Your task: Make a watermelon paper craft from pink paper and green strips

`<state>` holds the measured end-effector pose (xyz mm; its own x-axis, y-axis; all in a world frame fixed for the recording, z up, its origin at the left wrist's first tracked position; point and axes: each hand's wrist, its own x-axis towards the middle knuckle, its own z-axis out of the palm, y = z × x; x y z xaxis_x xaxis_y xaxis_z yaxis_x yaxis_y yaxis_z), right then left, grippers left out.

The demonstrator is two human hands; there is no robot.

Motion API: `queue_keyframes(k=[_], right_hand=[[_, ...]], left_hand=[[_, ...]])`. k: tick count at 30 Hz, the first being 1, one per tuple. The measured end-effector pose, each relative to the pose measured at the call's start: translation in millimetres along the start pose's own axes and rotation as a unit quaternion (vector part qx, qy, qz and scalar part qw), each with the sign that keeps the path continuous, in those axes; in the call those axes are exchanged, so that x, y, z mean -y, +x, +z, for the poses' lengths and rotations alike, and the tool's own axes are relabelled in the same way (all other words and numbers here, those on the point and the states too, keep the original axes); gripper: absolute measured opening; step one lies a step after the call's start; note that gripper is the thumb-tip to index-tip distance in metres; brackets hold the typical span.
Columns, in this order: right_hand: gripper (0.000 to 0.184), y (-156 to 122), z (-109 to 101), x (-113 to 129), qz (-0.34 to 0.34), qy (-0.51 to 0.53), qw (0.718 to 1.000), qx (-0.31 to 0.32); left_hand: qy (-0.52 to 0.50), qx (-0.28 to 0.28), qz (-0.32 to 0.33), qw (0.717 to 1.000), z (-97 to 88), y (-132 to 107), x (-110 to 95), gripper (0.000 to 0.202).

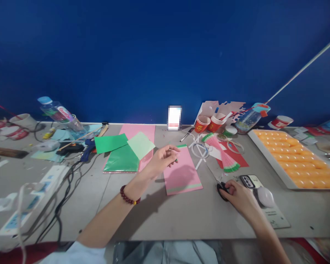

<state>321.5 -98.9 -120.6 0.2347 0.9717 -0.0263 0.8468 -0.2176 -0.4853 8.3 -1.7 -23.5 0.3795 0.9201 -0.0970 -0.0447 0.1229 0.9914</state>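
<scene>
My left hand (167,157) hovers over a pink sheet of paper (183,168) with its fingers curled in. A speck of green shows by its fingertips, but what they hold cannot be made out. The pink sheet has a green strip along its top edge and a pale green strip near the bottom. To the right, my right hand (238,196) grips the black handles of a pair of scissors (222,191) low over the table, blades pointing away. Beyond them lies a pleated pink fan (222,152) with green ends, partly over a red sheet (236,154).
Green paper (111,143), a packet of green sheets (123,159) and a pale green square (141,145) lie left. Further left are a power strip (35,200), cables and a bottle (62,113). Right stand red cups (202,124), an orange-filled tray (294,159) and a phone (250,181).
</scene>
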Motion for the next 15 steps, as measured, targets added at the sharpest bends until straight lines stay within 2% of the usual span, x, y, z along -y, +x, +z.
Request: queue_keyframes(k=[3, 5, 7, 9, 11, 13, 15], right_hand=[[0.022, 2, -9, 14, -0.025, -0.023, 0.999, 0.011], [0.017, 1, -13, 38, -0.056, -0.014, 0.998, -0.037], [0.018, -1, -12, 72, -0.098, 0.067, 0.992, -0.033], [0.02, -3, -7, 109, -0.136, 0.181, 0.974, 0.008], [0.02, -4, 1, 141, -0.155, 0.28, 0.944, 0.077], [0.025, -3, 9, 163, -0.14, 0.352, 0.914, 0.143], [0.029, 1, 15, 174, -0.122, 0.405, 0.889, 0.175]], left_hand=[[-0.005, -0.026, 0.032, 0.999, -1.4, -5, 3, 0.024], [-0.001, -0.055, 0.058, 0.997, -1.0, -9, 6, 0.024], [0.008, -0.077, 0.082, 0.994, 0.7, -12, 9, 0.024], [0.016, -0.087, 0.1, 0.991, 3.4, -16, 12, 0.022], [0.024, -0.093, 0.119, 0.988, 6.1, -21, 15, 0.021], [0.035, -0.104, 0.137, 0.984, 8.2, -26, 18, 0.021], [0.052, -0.117, 0.146, 0.981, 9.6, -31, 21, 0.019]])
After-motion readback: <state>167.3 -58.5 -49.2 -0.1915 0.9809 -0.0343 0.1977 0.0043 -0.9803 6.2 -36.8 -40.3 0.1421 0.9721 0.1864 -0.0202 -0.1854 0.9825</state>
